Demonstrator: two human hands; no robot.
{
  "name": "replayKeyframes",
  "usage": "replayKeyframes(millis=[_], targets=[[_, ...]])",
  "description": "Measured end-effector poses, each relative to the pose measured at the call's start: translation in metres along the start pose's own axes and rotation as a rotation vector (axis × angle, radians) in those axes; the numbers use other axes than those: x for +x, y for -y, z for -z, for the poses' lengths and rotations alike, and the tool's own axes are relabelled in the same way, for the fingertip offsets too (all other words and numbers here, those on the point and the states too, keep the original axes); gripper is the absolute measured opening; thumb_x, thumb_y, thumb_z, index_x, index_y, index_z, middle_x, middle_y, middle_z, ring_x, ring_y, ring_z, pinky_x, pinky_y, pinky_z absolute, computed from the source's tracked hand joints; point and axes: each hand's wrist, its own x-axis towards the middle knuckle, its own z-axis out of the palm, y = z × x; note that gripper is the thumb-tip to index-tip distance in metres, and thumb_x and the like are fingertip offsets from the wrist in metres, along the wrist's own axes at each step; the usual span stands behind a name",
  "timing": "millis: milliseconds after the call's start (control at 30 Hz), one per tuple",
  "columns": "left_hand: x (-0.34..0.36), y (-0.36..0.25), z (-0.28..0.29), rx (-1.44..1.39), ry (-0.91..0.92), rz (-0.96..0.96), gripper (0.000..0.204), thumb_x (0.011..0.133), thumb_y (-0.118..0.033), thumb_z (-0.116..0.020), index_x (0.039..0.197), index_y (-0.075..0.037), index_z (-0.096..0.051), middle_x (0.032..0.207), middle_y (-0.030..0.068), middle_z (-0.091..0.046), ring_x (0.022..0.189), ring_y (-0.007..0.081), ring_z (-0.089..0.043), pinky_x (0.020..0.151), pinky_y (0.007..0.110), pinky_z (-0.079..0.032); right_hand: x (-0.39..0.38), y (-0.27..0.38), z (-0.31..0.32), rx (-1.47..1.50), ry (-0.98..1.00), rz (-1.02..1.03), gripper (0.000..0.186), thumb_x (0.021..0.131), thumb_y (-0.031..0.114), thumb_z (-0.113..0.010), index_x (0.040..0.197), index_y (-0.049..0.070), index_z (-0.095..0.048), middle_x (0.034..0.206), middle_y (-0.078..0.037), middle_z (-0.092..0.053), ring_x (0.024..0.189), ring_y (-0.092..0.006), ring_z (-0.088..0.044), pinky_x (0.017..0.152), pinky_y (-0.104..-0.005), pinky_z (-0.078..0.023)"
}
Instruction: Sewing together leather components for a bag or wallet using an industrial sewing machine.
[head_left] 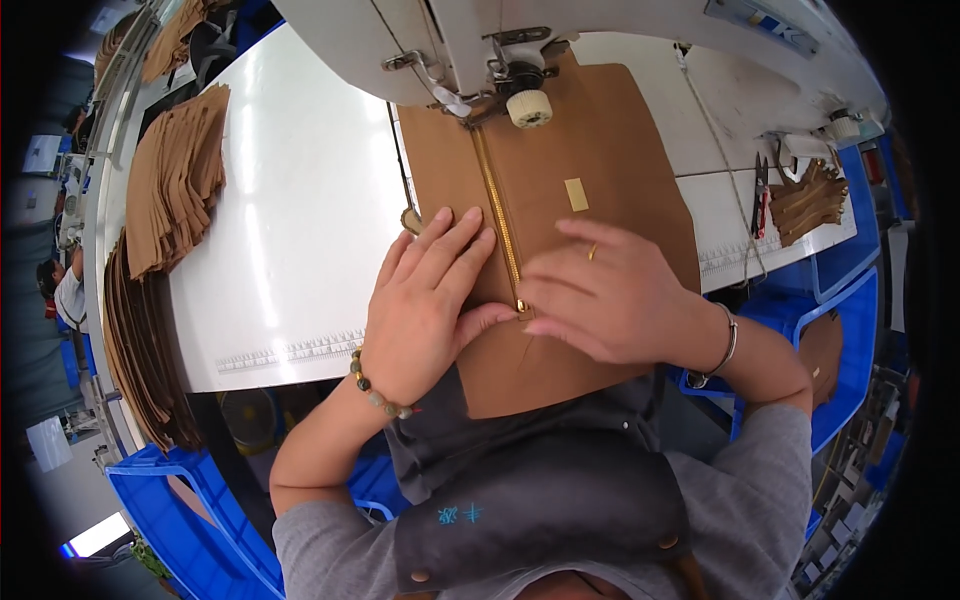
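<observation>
A brown leather-like panel (630, 130) lies under the sewing machine head (440, 40), its near end hanging over the table edge. A gold-toothed zipper (498, 205) runs lengthwise along it, with a metal end piece close to both thumbs. My left hand (425, 280) rests flat on the panel left of the zipper, fingers stretched out. Over the zipper's near end, my right hand (610, 290) is open with its fingers apart and slightly blurred. Its thumb and forefinger are close to the zipper end; whether they touch it is unclear. A small gold-coloured rectangle (576, 194) sits on the panel.
Stacks of brown pieces (180, 180) line the table's left side. Scissors (760, 195) and small brown strips (808, 205) lie at the right. A blue bin (845, 360) stands right, another blue bin (190, 520) lower left. A ruler scale (290, 350) marks the white table's edge.
</observation>
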Motion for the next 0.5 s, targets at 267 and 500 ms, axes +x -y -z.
replayKeyframes(millis=[267, 500], targets=[[-0.001, 0.004, -0.003, -0.259, -0.074, 0.065, 0.093, 0.064, -0.041, -0.089, 0.144, -0.003, -0.057, 0.151, 0.0128, -0.056, 0.138, 0.0372, -0.053, 0.113, 0.046, -0.045, 0.018, -0.018, -0.005, -0.031, 0.025, -0.104, 0.081, 0.071, 0.058, -0.078, 0.127, 0.0, -0.067, 0.135, -0.012, -0.06, 0.134, -0.0291, -0.052, 0.118, -0.0551, -0.037], [0.007, 0.006, 0.002, -0.098, 0.004, -0.069, 0.093, 0.064, -0.043, -0.086, 0.143, -0.002, -0.058, 0.152, 0.0119, -0.055, 0.135, 0.0354, -0.054, 0.112, 0.044, -0.045, 0.02, -0.016, 0.001, -0.042, 0.053, -0.097, 0.084, 0.069, 0.056, -0.079, 0.128, -0.002, -0.065, 0.132, -0.011, -0.06, 0.132, -0.0288, -0.053, 0.117, -0.0547, -0.038]])
